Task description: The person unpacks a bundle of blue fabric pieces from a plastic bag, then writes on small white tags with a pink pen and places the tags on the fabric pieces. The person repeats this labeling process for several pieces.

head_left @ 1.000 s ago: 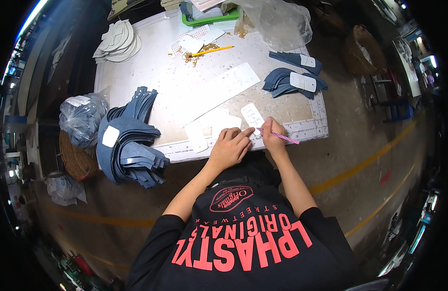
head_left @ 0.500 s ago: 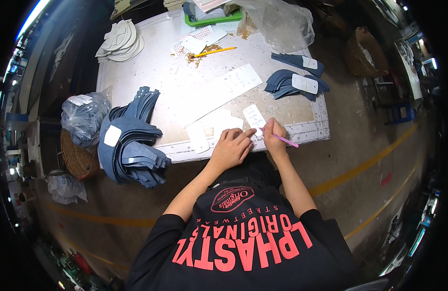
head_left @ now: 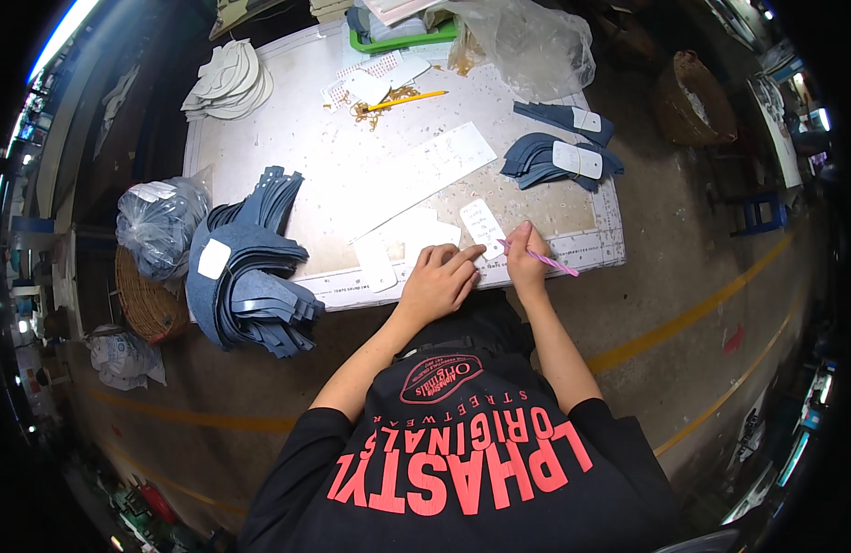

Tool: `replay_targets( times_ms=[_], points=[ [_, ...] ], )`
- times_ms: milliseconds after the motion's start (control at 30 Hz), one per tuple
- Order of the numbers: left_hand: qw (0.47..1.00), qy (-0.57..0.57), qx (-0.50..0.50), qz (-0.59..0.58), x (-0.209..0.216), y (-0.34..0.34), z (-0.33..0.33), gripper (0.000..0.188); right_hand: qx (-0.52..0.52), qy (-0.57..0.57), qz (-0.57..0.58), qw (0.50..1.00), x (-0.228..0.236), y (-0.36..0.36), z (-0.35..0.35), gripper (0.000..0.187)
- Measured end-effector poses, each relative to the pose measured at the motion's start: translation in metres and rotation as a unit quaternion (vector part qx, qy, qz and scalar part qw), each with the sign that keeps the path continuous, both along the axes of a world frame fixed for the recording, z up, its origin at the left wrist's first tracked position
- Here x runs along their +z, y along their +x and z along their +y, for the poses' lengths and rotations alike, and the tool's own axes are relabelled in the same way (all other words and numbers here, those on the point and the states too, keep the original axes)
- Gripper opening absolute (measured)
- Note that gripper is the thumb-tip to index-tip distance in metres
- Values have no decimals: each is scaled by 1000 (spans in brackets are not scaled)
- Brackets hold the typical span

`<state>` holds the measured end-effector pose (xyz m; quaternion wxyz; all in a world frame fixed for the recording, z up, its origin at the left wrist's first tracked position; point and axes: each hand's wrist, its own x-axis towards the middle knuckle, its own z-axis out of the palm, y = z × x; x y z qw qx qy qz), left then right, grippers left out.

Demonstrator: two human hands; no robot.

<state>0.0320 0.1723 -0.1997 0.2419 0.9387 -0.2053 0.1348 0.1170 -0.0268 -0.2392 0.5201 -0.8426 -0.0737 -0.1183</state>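
Near the table's front edge, a white card tag (head_left: 482, 224) with handwriting on it lies flat. My right hand (head_left: 529, 256) is closed around a pink-and-white striped pen (head_left: 559, 264), its tip end by the tag's right edge. My left hand (head_left: 441, 286) rests on the table edge, fingers extended and slightly bent, with a fingertip at the tag's lower left. It grips nothing. Just beyond my left hand are more blank white card pieces (head_left: 379, 269). A long white card strip (head_left: 430, 175) lies behind the tag.
Bundled blue fabric pieces (head_left: 250, 267) overhang the table's left edge; two smaller blue bundles (head_left: 545, 158) sit at right. Farther back are a yellow pencil (head_left: 407, 100), rubber bands (head_left: 363, 112), white cut pieces (head_left: 227, 81), a green tray (head_left: 402, 41) and a clear plastic bag (head_left: 536, 51).
My right hand has shifted slightly right with the pen, uncovering more of the tag's lower part. My left hand stays in place.
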Motion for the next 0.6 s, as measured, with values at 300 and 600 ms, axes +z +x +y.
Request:
replay_targets(
  times_ms=[300,600],
  points=[
    [1000,3,5,-8,0,0,-1,41,24,0,9,1000,11,6,12,43],
    [1000,5,5,-8,0,1,0,41,69,-57,18,996,8,5,16,33]
  ],
)
